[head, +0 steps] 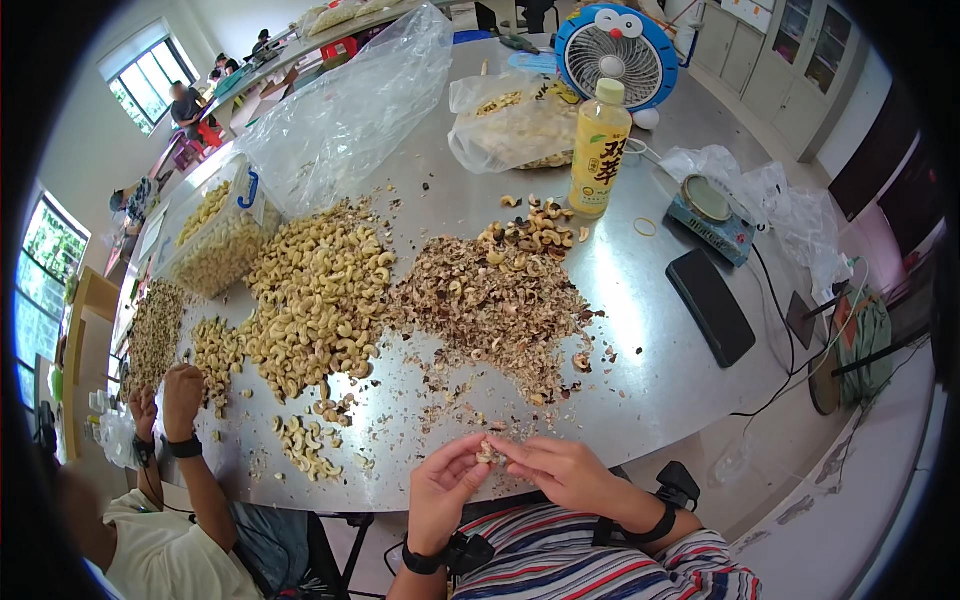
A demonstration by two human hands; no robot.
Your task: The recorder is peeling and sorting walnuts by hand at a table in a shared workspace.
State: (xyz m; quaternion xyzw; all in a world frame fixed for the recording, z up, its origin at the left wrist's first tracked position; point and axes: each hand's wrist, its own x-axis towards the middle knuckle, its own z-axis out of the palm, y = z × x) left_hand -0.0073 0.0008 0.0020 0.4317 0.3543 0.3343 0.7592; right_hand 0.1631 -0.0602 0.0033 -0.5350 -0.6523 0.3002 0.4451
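Near the front edge of the metal table (630, 420), both my hands meet around a cashew nut (489, 454) with bits of skin on it. My left hand (444, 484) grips the nut between thumb and fingers. From the other side, the fingers of my right hand (561, 469) touch it; whether they also grip it is hard to tell. Just beyond lies a heap of brown cashew skins and fragments (487, 300). Left of that spreads a large pile of pale cashew kernels (319, 289), and a small group of kernels (306, 448) sits closer to me.
A co-worker's hands (184, 394) are at the left by more nuts. Behind the piles stand a plastic tub of cashews (217, 259), a clear bag (360, 120), a drink bottle (600, 154) and a blue fan (645, 56). A phone (710, 307) and cables lie right.
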